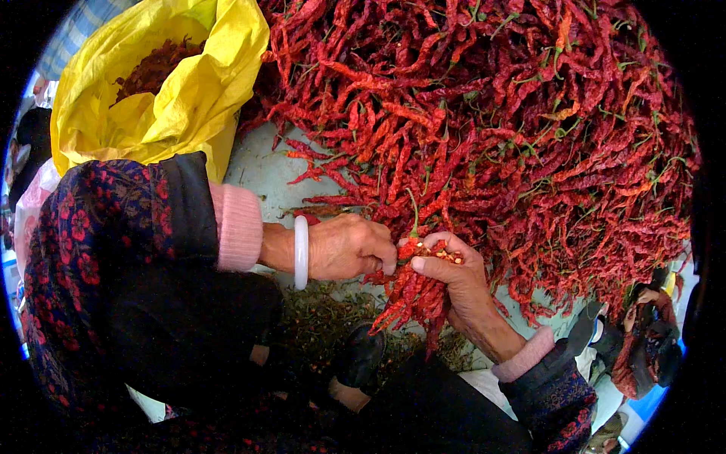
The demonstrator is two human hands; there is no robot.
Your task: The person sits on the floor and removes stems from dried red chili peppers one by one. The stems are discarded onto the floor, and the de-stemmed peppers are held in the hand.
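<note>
A bunch of wrinkled dried red chili peppers (417, 295) is gripped in my right hand (468, 284), its thumb pressed across the top. Small pale seeds show at the broken ends between thumb and fingers. One chili with a green stem (414, 227) sticks up from the bunch. My left hand (349, 247) has its fingers curled against the near side of the bunch; whether a chili is pinched in them is hidden. A white bangle (301, 252) circles the left wrist. Just beyond both hands begins a large heap of dried red chilies (482, 113).
An upright yellow woven sack (227, 85), partly filled with dark red bits, stands at the upper left. Stem scraps (323, 312) litter the floor around a dark shoe (357, 352). Another person (646, 340) sits at the right edge. Pale floor (266, 164) shows between sack and heap.
</note>
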